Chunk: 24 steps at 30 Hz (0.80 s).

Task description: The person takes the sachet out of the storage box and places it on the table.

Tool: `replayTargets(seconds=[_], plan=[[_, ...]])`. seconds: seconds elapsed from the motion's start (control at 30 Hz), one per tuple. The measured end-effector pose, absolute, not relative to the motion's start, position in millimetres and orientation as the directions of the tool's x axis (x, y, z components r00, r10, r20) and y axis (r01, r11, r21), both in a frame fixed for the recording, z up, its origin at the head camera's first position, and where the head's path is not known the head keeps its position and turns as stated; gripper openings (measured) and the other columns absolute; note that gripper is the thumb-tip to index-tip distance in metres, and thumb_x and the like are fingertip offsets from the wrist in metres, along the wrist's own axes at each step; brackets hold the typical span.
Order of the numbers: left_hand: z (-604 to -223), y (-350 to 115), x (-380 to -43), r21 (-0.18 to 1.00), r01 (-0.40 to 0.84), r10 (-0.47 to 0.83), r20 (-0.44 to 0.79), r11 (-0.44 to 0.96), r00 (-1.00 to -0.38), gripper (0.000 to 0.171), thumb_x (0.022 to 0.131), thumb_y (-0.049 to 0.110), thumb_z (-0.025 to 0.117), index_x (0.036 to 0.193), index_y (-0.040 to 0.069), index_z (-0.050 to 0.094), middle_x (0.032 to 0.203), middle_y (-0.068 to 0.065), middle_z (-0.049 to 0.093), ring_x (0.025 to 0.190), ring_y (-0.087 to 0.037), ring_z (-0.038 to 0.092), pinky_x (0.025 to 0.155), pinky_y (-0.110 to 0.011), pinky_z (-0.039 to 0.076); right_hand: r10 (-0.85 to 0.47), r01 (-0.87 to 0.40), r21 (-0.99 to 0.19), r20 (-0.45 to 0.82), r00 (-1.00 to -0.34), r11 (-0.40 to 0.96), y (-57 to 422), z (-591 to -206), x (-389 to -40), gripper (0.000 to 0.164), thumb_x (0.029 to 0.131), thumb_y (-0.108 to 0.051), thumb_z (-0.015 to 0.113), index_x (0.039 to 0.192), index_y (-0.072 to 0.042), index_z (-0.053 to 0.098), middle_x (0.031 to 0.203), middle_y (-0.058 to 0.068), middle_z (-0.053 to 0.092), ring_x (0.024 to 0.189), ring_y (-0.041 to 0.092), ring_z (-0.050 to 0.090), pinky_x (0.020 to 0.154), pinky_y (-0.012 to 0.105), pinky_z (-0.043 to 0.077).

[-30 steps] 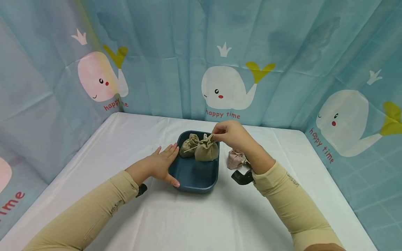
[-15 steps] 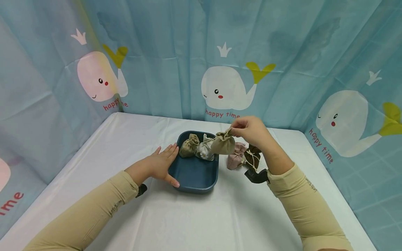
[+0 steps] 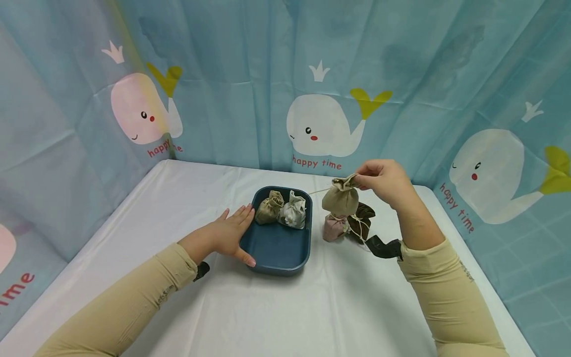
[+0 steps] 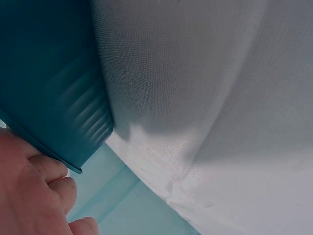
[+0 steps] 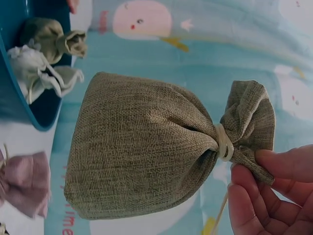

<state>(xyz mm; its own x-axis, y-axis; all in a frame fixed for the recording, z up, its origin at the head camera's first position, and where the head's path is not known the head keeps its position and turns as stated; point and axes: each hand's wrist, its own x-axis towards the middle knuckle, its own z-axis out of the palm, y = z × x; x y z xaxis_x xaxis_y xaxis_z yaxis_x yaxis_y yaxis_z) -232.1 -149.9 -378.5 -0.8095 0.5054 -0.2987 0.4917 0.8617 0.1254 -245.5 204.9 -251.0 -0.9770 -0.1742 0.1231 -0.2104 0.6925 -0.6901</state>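
My right hand (image 3: 385, 183) pinches the gathered neck of a tan drawstring pouch (image 5: 142, 147), lifted in the air right of the blue tray (image 3: 276, 250). A pale cord ties the pouch's neck. Beneath it in the head view sit a pink pouch (image 3: 334, 229) and a dark brown pouch (image 3: 360, 225) on the table. Inside the tray's far end stand an olive-brown pouch (image 3: 269, 208) and a whitish pouch (image 3: 293, 210). My left hand (image 3: 227, 233) lies with spread fingers against the tray's left rim; the left wrist view shows its fingers (image 4: 58, 188) by that rim.
A white cloth covers the table (image 3: 214, 317). Blue curtains (image 3: 250, 89) printed with whales hang close behind and at both sides. A loose cord (image 3: 318, 191) trails from the held pouch toward the tray's far right corner. Black straps (image 3: 383, 248) sit at the wrists.
My right hand has carried the tan pouch up and rightward out of the tray, uncovering the whitish pouch. It now hangs over the pink one. The left hand and tray have stayed put.
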Motion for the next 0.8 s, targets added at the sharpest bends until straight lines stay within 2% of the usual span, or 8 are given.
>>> replayTargets(seconds=[0.13,0.37,0.73,0.8], plan=[[-380.4,-150.5,-233.3,0.107,0.488,0.496,-0.307,0.866,-0.813,0.132,0.058,0.079,0.059,0.146,0.000,0.001,0.152,-0.015,-0.005,0.139,-0.030,-0.003,0.107,-0.056,0.001,-0.144,-0.207,-0.701,0.149,-0.978,0.683,215.8,-250.8,-244.4,0.019,0.090,-0.017,0.059,0.097,0.000,0.066,0.091,0.013,0.067,0.078,0.020,0.065,0.075,0.034,0.051],[-380.9,-150.0,-233.0,0.116,0.493,0.504,-0.289,0.862,-0.814,0.131,0.058,0.079,0.059,0.146,0.001,0.003,0.153,-0.015,-0.003,0.140,-0.031,-0.001,0.107,-0.056,0.002,-0.055,-0.166,-0.728,0.173,-0.983,0.665,239.2,-253.2,-246.2,0.021,0.089,-0.014,0.059,0.098,0.004,0.065,0.082,0.002,0.067,0.069,0.007,0.063,0.065,0.021,0.051],[-381.8,-150.2,-233.4,0.118,0.497,0.509,-0.276,0.859,-0.815,0.133,0.055,0.082,0.057,0.146,0.000,0.003,0.152,-0.016,-0.003,0.139,-0.031,-0.001,0.106,-0.058,0.003,0.075,-0.072,-0.744,0.163,-0.984,0.664,275.4,-256.7,-246.6,0.029,0.091,-0.019,0.057,0.104,0.006,0.061,0.078,-0.009,0.064,0.065,0.000,0.062,0.063,0.016,0.050],[-382.1,-150.4,-233.4,0.118,0.495,0.507,-0.280,0.861,-0.815,0.133,0.055,0.082,0.057,0.146,0.001,0.003,0.152,-0.015,-0.004,0.139,-0.030,-0.002,0.106,-0.058,0.003,0.101,-0.054,-0.740,0.162,-0.982,0.670,280.7,-259.2,-248.3,0.029,0.091,-0.019,0.056,0.104,0.006,0.061,0.078,-0.007,0.064,0.064,-0.001,0.062,0.065,0.020,0.051]])
